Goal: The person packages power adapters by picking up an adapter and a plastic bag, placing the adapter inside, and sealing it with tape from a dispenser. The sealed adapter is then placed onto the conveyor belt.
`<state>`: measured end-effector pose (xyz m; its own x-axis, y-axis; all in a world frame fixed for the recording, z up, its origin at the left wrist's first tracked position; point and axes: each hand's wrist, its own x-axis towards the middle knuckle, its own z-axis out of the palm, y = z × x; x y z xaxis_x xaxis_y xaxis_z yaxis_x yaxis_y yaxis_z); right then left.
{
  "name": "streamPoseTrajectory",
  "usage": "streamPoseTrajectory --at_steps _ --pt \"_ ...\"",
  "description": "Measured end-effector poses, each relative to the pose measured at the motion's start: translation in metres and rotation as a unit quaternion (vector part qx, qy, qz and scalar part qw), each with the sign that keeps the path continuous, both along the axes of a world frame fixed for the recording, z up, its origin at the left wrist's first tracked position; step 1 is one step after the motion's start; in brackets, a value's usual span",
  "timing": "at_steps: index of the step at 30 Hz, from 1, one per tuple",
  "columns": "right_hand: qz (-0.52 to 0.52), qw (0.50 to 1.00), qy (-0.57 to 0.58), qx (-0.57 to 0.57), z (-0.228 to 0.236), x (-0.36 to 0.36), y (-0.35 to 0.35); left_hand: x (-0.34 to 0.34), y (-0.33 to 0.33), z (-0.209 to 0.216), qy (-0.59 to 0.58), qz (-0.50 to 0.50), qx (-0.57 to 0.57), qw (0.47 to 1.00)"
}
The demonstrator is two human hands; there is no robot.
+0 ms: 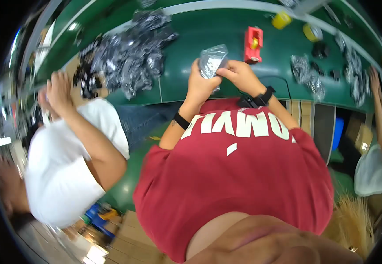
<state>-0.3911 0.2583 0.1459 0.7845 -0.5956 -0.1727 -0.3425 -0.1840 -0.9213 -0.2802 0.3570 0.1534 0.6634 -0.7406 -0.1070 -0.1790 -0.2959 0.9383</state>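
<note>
A small clear plastic bag [213, 59] with something greyish inside is held up over the green table. My left hand [201, 84] is closed around its left and lower side. The thumb and fingers of my right hand [242, 75] pinch the bag's lower right edge. Glare on the plastic hides what exactly lies inside. Just right of the bag, beyond my right hand, sits a red tape dispenser [253, 44] with a yellow roll in it.
Many bagged dark items [131, 55] are heaped on the green table [191, 26] at left. More clear bags [307, 75] lie at right, near black parts [320, 50] and yellow tape rolls [281, 20]. A co-worker in white [67, 163] sits at left, another person [378, 167] at far right.
</note>
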Motion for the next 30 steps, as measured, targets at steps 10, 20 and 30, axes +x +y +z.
streamPoseTrajectory --at_steps 10,20,30 --pt "-0.024 0.986 -0.167 -0.003 0.010 -0.008 0.003 0.006 0.002 0.015 0.495 -0.089 -0.022 0.864" --pt "0.021 0.985 -0.130 -0.113 -0.013 0.005 -0.043 0.035 -0.021 -0.006 0.839 -0.183 -0.042 0.512" --pt "-0.112 0.992 -0.040 -0.035 -0.029 0.029 -0.073 0.197 -0.289 -0.068 -0.029 -0.158 0.082 0.984"
